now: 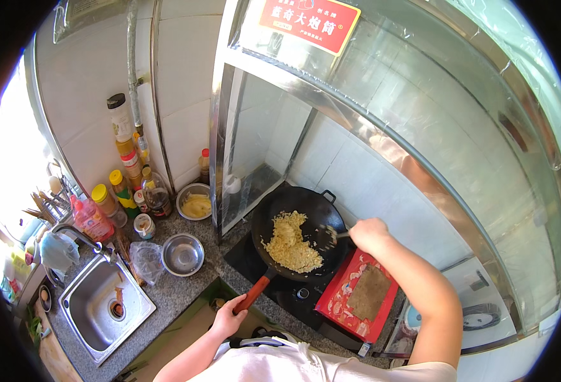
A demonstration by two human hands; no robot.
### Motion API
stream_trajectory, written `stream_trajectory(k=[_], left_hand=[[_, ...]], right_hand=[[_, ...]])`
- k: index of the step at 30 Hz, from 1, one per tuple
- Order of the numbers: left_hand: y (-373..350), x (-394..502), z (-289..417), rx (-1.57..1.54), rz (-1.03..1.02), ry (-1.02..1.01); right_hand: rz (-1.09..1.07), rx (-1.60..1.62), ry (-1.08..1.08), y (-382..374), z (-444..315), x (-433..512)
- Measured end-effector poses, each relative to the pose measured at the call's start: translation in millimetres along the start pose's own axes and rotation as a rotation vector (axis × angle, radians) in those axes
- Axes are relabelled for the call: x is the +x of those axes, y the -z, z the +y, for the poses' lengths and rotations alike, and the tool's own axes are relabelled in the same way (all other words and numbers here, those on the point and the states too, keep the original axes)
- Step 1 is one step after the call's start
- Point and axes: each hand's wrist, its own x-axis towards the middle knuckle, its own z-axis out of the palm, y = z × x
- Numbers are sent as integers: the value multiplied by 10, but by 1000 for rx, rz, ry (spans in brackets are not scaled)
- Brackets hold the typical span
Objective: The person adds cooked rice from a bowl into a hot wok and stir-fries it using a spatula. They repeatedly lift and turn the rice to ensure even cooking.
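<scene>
A black wok [280, 196] stands on a black induction cooktop [242, 255]. My left hand [228, 316] grips the end of its reddish wooden handle [256, 290]. Inside the wok lies a heap of yellowish crumbly food [292, 243], perhaps fried rice or scrambled egg, mostly left of the middle. Over the wok's right rim, my right hand [369, 234] is closed around the handle of a spatula [342, 235]. The spatula's blurred head is inside the wok, right of the heap, with bits of food on it.
A red box [357, 298] sits right of the cooktop. Left of the wok are a steel bowl [183, 255], a bowl of yellow food [195, 203], a plastic bag [147, 261], several seasoning bottles [156, 196] and a steel sink [94, 301]. A metal-framed glass panel [217, 157] rises behind.
</scene>
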Motion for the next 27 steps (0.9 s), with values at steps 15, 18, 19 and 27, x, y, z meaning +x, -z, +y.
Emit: stream_trajectory(k=[15, 18, 19, 27], left_hand=[[43, 165, 151, -263, -168, 251], [20, 198, 150, -314, -192, 276], [10, 191, 152, -310, -186, 282], [52, 220, 149, -269, -219, 249]], right_hand=[[-300, 532, 119, -419, 469, 192], [-356, 439, 167, -391, 386, 52], [-343, 570, 186, -414, 313, 58], [-475, 892, -33, -535, 417, 111]])
